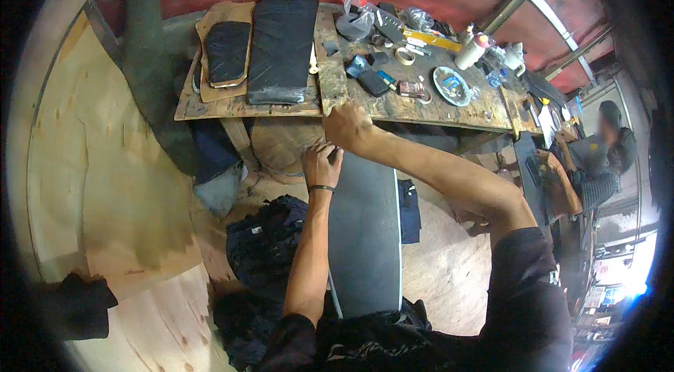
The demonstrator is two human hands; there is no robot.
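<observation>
My right hand (pixel 349 125) is closed in a fist at the table's front edge, just above the far end of a long grey padded board (pixel 365 231). Whatever it may hold is hidden by the fingers. Just below and to its left is my left hand (pixel 323 165), a dark band around its wrist. Its fingers are bent in toward the thumb beside the board's far left corner, with a small dark patch between them that I cannot make out. The board runs from my body toward the table.
A worn wooden table (pixel 414 111) carries black slabs (pixel 283 49), a tape roll (pixel 405 56), a plate (pixel 451 85) and a white bottle (pixel 471 51). Dark clothes (pixel 267 238) lie left of the board, folded dark cloth (pixel 409 210) right. Another person (pixel 597 154) sits far right.
</observation>
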